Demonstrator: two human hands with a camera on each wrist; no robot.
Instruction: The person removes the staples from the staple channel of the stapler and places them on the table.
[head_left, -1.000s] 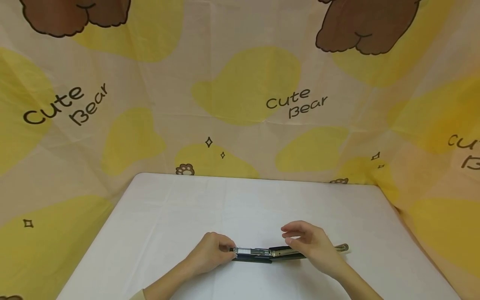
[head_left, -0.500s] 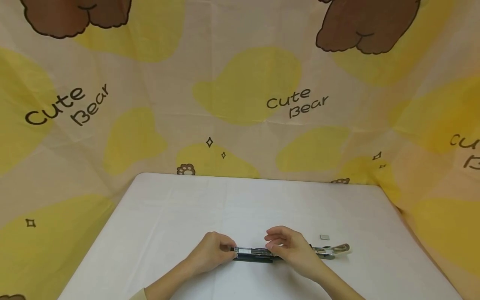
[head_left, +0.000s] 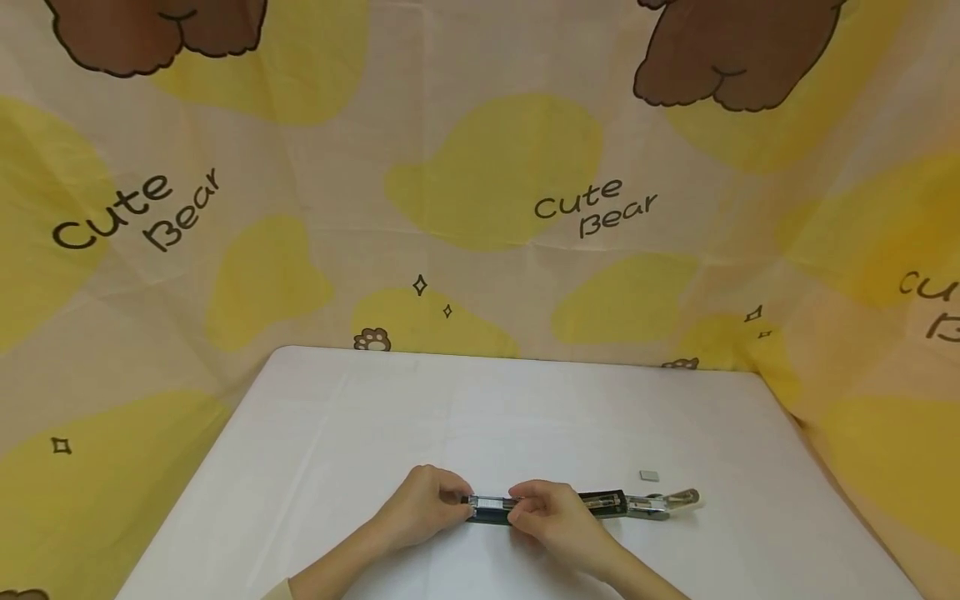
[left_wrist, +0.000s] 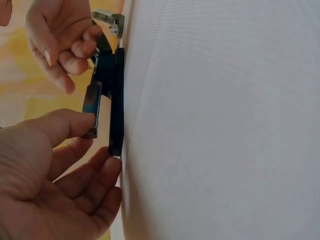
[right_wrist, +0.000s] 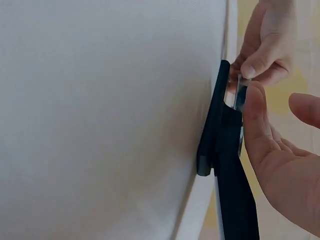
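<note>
Right hand (head_left: 551,518) slid leftward onto stapler (head_left: 600,502).

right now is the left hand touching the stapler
Touching. In the left wrist view the left hand has its thumb on the end of the opened stapler; the head view agrees.

This looks like a makeshift recording corner in a home rather than an office or workshop. A small desk (head_left: 360,417) covered in plain white cloth stands against a draped fabric backdrop (head_left: 480,167), creased and hung like a bedsheet, printed with yellow blotches, brown bears, paw prints and the words "Cute Bear".
</note>
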